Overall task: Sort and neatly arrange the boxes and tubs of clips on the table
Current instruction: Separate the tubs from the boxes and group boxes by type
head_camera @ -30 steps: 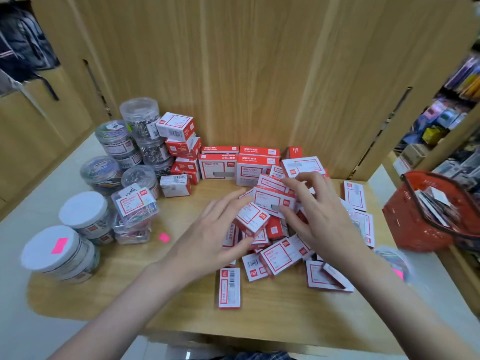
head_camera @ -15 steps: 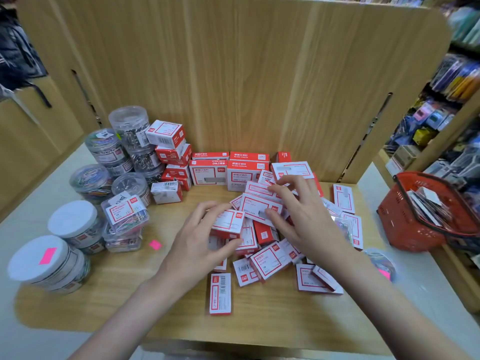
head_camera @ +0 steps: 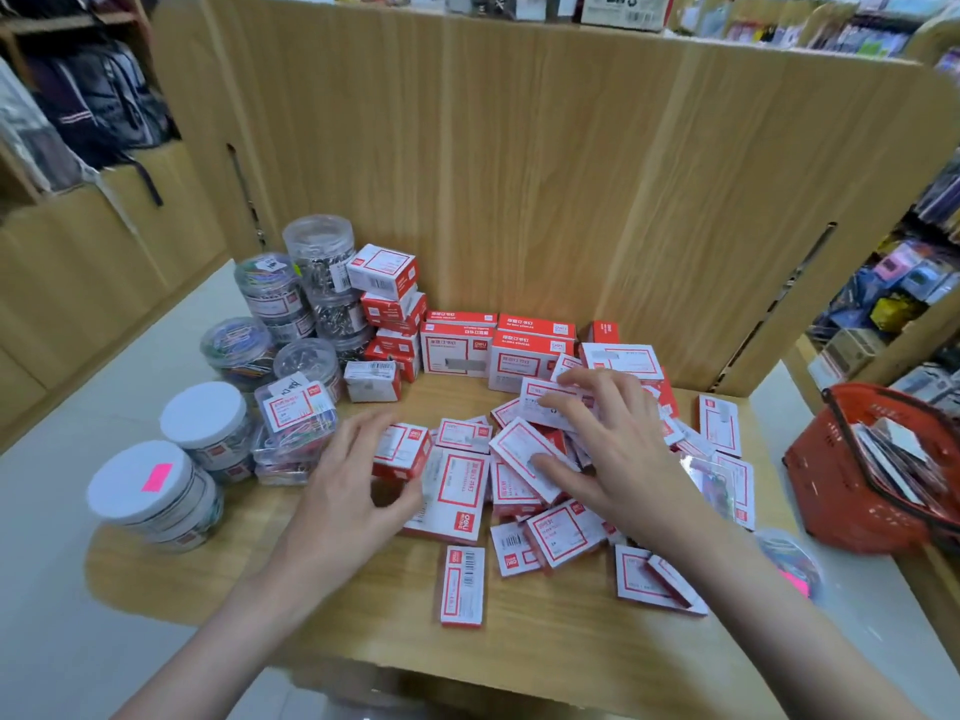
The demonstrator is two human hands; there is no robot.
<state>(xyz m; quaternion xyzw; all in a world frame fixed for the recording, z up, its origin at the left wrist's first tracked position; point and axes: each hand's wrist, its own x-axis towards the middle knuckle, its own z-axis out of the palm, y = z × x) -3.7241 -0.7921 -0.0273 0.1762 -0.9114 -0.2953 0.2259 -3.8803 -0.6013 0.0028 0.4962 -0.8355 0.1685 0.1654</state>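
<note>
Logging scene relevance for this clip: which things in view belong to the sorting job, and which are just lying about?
Part of the job:
- loose red-and-white boxes heaped mid-table
- stacked boxes at the back
- clear tubs of clips
- white-lidded tubs
- left hand gripping a small box
- right hand on the heap

Just lying about:
- red basket
- backpacks
- stationery shelves

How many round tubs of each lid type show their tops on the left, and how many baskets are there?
White-lidded tubs: 2
Clear-lidded round tubs with tops in view: 4
Red basket: 1
Total: 7
Tubs stacked underneath and the loose boxes overlap too much to count.
</note>
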